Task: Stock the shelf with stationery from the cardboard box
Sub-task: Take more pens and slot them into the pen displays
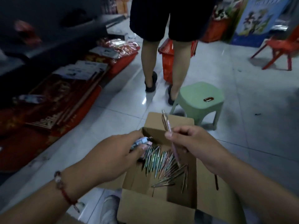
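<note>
Two hands over open cardboard box (157, 206), lower centre: left hand (113, 152) grips pen bundle (140, 142); right hand (192, 143) pinches single pen (168, 126); loose pens (163, 164) inside.

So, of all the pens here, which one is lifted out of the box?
The pink pen pinched in the right hand, pointing up above the cardboard box; the other loose pens lie inside.

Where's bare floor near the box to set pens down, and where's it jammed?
Free: floor tiles between the cardboard box and the red goods on the left; more bare tile right of the box, past the green stool. Crowded: box interior, with loose pens and both hands, left hand, right hand; straight ahead, a standing person and red basket.
</note>
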A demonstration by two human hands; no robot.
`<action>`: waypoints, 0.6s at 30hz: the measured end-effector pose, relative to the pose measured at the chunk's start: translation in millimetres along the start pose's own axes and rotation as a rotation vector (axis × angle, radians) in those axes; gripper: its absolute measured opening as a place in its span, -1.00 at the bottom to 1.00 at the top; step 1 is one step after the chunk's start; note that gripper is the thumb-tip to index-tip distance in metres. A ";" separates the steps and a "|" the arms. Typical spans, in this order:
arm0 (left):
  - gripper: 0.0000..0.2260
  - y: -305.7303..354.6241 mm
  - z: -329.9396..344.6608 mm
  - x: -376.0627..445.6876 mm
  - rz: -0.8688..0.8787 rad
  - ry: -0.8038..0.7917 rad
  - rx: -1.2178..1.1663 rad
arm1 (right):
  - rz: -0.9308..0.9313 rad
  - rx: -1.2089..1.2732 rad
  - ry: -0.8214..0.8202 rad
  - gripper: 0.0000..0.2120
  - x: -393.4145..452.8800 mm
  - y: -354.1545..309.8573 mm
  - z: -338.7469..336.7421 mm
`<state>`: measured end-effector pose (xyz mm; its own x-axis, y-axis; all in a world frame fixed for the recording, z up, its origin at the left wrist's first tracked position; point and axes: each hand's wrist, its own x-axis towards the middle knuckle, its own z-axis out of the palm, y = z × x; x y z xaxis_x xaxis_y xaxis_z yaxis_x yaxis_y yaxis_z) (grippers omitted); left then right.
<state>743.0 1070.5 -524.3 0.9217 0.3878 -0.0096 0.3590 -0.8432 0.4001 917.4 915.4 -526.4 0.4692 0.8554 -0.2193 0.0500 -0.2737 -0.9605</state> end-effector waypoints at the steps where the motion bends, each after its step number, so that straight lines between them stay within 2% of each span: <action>1: -0.92 7.0 2.2 -1.5 0.003 0.025 0.023 | -0.008 0.006 0.017 -0.80 -2.6 4.3 -0.5; 3: -0.88 10.7 12.9 1.2 -0.021 0.061 0.052 | 0.009 -0.003 0.074 -0.76 0.7 23.7 0.5; 5: -0.81 -0.5 27.7 12.0 -0.063 0.067 0.052 | 0.016 -0.130 0.083 -0.74 13.1 44.2 -0.8; 7: -0.76 -16.0 41.4 30.3 -0.027 0.061 0.065 | 0.023 -0.208 0.030 -0.81 36.0 60.3 -3.6; 9: -0.74 -29.1 47.8 50.5 -0.012 0.060 0.089 | 0.062 -0.159 -0.017 -0.88 58.5 70.5 -3.6; 11: -0.64 -37.1 42.3 65.0 -0.045 -0.004 0.059 | 0.094 -0.174 0.034 -0.94 72.8 67.3 -1.5; 14: -0.58 -35.7 -3.1 61.4 -0.054 -0.029 -0.021 | 0.158 -0.183 0.073 -0.94 76.2 22.5 5.8; 18: -0.66 -11.3 -136.5 5.2 -0.206 0.003 -0.143 | 0.173 -0.170 0.006 -0.82 63.2 -114.2 24.1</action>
<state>723.7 1132.9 -403.8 0.8306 0.5475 -0.1013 0.5144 -0.6850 0.5159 920.1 1011.4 -434.7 0.4885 0.7869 -0.3771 0.1158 -0.4868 -0.8658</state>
